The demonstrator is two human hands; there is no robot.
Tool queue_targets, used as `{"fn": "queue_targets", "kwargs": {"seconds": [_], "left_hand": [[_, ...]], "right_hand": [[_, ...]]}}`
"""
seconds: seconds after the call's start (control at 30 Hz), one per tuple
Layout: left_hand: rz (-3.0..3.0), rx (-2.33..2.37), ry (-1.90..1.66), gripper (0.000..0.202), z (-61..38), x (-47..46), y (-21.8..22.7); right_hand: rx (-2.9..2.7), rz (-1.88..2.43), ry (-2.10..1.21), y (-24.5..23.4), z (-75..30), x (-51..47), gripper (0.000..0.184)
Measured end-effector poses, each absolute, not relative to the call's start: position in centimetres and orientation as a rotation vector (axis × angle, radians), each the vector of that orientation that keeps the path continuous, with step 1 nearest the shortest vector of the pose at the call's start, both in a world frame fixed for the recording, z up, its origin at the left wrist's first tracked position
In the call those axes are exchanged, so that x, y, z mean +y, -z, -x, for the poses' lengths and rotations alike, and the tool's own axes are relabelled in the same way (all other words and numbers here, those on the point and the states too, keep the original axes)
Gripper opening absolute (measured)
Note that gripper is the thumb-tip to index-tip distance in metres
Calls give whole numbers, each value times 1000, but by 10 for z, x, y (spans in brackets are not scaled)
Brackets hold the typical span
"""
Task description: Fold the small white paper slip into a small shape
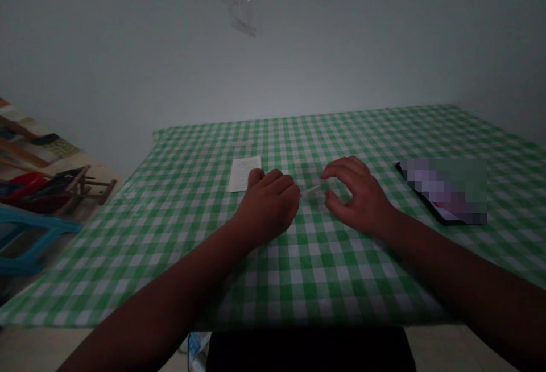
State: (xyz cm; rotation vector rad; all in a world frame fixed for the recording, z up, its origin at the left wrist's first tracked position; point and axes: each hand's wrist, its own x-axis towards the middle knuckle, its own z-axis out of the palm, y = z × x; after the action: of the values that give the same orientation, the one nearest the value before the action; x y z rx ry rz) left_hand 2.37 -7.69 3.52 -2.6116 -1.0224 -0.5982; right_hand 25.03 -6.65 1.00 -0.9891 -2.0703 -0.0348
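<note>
My left hand (268,204) rests on the green-and-white checked tablecloth (324,281), its fingers curled shut on one end of a thin pale strip (310,190). The strip sticks out to the right from under the fingers. My right hand (356,193) lies a little to the right, fingers bent and apart over the cloth, thumb and forefinger on either side of the strip's free end; it holds nothing. A small white slip of paper (244,172) lies flat just behind my left hand.
A dark phone (443,190) lies on the table's right side. A plain wall stands right behind the table's far edge. Left of the table are a blue plastic stool (29,235) and low wooden furniture (81,187).
</note>
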Motion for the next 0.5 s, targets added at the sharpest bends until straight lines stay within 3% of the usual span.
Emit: {"fn": "queue_targets", "kwargs": {"seconds": [0.07, 0.17, 0.5], "left_hand": [[2640, -1028, 605, 16, -23, -77, -34], [2665, -1044, 654, 14, -25, -77, -33], [2612, -1109, 768, 5, -40, -83, -25]], "right_hand": [[-2121, 956, 32, -10, -248, -69, 22], [-2188, 938, 43, -9, -244, -72, 8], [-2278, 930, 232, -12, -232, -86, 15]]}}
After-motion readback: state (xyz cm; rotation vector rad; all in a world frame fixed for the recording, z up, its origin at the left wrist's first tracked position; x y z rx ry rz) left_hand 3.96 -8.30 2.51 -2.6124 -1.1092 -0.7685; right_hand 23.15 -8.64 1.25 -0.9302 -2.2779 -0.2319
